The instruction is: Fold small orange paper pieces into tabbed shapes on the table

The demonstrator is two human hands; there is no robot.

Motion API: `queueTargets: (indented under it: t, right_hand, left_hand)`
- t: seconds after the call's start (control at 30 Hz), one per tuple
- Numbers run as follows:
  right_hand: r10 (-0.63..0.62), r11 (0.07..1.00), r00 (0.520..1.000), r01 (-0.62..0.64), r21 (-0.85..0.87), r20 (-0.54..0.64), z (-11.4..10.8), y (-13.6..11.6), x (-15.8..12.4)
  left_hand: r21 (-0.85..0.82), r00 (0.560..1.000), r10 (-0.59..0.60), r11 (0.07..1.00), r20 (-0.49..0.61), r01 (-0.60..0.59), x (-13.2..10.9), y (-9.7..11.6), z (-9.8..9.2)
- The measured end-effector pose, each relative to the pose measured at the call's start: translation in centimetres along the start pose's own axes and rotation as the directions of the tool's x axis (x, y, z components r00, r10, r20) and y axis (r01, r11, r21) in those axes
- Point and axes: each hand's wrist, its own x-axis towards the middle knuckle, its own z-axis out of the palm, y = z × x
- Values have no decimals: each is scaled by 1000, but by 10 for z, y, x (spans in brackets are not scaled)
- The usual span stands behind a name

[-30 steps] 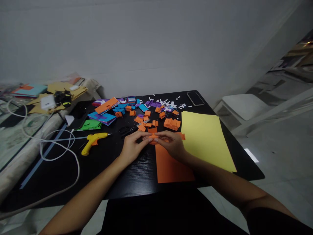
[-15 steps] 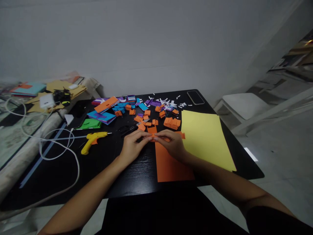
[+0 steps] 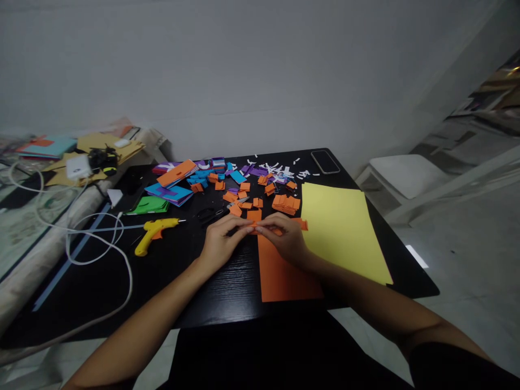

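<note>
Where 2 hands (image 3: 221,239) pinch, orange paper (image 3: 254,224) between.

No text, number, brand or sign legible. Any print on the white box (image 3: 78,167), far left, or phone (image 3: 325,162), far right, too small to read.

Paper piece (image 3: 254,216) between fingers (image 3: 242,233); glue gun (image 3: 156,228) left, large sheets (image 3: 341,233) right.
</note>
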Motion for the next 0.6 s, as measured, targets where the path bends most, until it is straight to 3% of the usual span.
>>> queueTargets:
  t: [0.2, 0.4, 0.6]
  right_hand:
    - [157, 975, 987, -154, 159, -10, 3, 0, 1]
    - [295, 908, 953, -300, 291, 63, 6, 2, 1]
    - [294, 897, 949, -315, 309, 111, 6, 2, -1]
  left_hand:
    - [72, 1000, -17, 997, -20, 19, 1, -2, 2]
    - [84, 999, -38, 996, -31, 41, 1, -5, 2]
    - [66, 1000, -16, 998, -16, 17, 1, -2, 1]
